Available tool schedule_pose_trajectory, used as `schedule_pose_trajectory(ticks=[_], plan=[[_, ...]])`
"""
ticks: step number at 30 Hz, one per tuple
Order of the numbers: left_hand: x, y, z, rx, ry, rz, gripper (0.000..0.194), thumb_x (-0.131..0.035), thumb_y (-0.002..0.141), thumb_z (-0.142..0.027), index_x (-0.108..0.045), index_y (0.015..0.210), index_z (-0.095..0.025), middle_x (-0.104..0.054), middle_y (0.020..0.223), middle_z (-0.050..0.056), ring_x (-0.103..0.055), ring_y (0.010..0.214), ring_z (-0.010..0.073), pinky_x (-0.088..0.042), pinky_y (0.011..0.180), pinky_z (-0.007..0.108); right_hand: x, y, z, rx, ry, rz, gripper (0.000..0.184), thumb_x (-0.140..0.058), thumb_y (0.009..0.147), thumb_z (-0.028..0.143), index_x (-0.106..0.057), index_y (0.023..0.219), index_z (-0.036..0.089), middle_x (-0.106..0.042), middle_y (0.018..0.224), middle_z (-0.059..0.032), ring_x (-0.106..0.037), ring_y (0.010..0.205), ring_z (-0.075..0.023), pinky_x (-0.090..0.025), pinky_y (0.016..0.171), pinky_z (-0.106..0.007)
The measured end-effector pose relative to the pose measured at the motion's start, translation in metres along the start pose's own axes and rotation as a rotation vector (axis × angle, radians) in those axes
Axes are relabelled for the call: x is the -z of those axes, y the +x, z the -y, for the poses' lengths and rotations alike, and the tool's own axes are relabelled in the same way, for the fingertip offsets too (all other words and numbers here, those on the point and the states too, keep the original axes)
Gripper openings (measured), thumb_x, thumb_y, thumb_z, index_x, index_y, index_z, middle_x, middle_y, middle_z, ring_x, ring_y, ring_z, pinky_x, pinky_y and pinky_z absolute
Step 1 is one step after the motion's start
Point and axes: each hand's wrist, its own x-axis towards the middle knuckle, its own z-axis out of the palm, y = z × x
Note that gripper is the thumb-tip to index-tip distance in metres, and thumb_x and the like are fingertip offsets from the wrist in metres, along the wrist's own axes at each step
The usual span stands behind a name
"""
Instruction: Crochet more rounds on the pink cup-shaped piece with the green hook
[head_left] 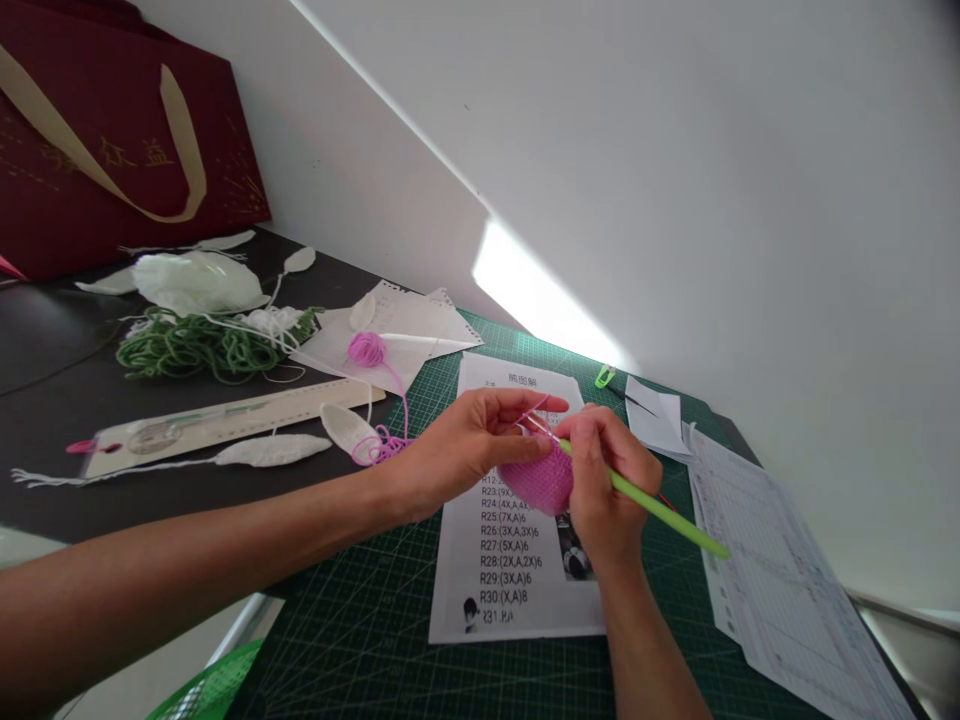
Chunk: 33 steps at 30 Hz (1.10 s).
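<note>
A rounded pink crochet piece (534,482) hangs between my hands above a printed pattern sheet (517,620). My left hand (480,440) pinches its upper edge, with a strand of pink yarn running over the raised index finger. In my right hand (611,470) is a crochet hook with a light green handle (671,517), its metal tip at the top edge of the pink piece. The right fingers hide part of the piece. From a small pink ball (367,349) at the left, yarn trails to a loose pink tangle (381,445).
A green cutting mat (360,620) lies under the sheet. To the left are a ruler (247,422), white leaf-shaped pieces (274,450), green yarn (202,345) and a red paper bag (127,130). Written papers (787,570), a white slip (660,415) and a green clip (604,376) lie right.
</note>
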Motion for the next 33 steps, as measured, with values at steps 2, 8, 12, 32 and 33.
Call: schedule_pose_trajectory(ticks=[2, 8, 12, 32, 33], plan=[[-0.001, -0.002, -0.001, 0.011, -0.025, 0.006, 0.038, -0.073, 0.078, -0.018, -0.070, 0.116, -0.016, -0.068, 0.082, 0.003, -0.058, 0.073, 0.0133, -0.042, 0.067, 0.025, 0.001, 0.002, 0.001, -0.063, 0.105, 0.055, 0.026, -0.055, 0.092, 0.027, -0.053, 0.067, 0.019, -0.047, 0.060, 0.0054, -0.042, 0.055, -0.0072, -0.033, 0.051, -0.022], [-0.001, -0.004, -0.002, -0.016, -0.058, 0.066, 0.032, -0.072, 0.078, -0.014, -0.073, 0.110, -0.018, -0.066, 0.081, 0.002, -0.057, 0.075, 0.0128, -0.039, 0.065, 0.022, 0.002, 0.002, 0.002, -0.040, 0.168, 0.108, 0.021, -0.056, 0.090, 0.023, -0.053, 0.069, 0.019, -0.047, 0.063, 0.0057, -0.043, 0.059, -0.0073, -0.036, 0.055, -0.023], [-0.001, -0.005, -0.001, 0.003, -0.066, 0.048, 0.035, -0.073, 0.077, -0.015, -0.072, 0.112, -0.018, -0.063, 0.077, 0.000, -0.050, 0.065, 0.0088, -0.037, 0.060, 0.020, 0.003, -0.001, 0.005, 0.095, -0.053, 0.061, 0.021, -0.050, 0.092, 0.017, -0.053, 0.071, 0.019, -0.048, 0.066, 0.0041, -0.046, 0.062, -0.0086, -0.038, 0.058, -0.025], [-0.001, -0.007, -0.006, -0.028, -0.060, 0.066, 0.033, -0.069, 0.082, -0.013, -0.071, 0.114, -0.018, -0.059, 0.070, -0.004, -0.047, 0.058, 0.0065, -0.032, 0.055, 0.020, 0.010, -0.003, 0.015, 0.150, -0.265, -0.011, 0.023, -0.048, 0.092, 0.011, -0.053, 0.071, 0.018, -0.048, 0.063, 0.0029, -0.045, 0.062, -0.0096, -0.037, 0.057, -0.026], [0.000, -0.007, -0.005, -0.026, -0.074, 0.066, 0.034, -0.069, 0.082, -0.013, -0.071, 0.115, -0.019, -0.058, 0.070, -0.004, -0.046, 0.058, 0.0063, -0.032, 0.054, 0.020, 0.009, -0.002, 0.016, 0.160, -0.283, -0.012, 0.023, -0.050, 0.091, 0.011, -0.051, 0.070, 0.019, -0.048, 0.063, 0.0032, -0.044, 0.061, -0.0093, -0.037, 0.057, -0.025]])
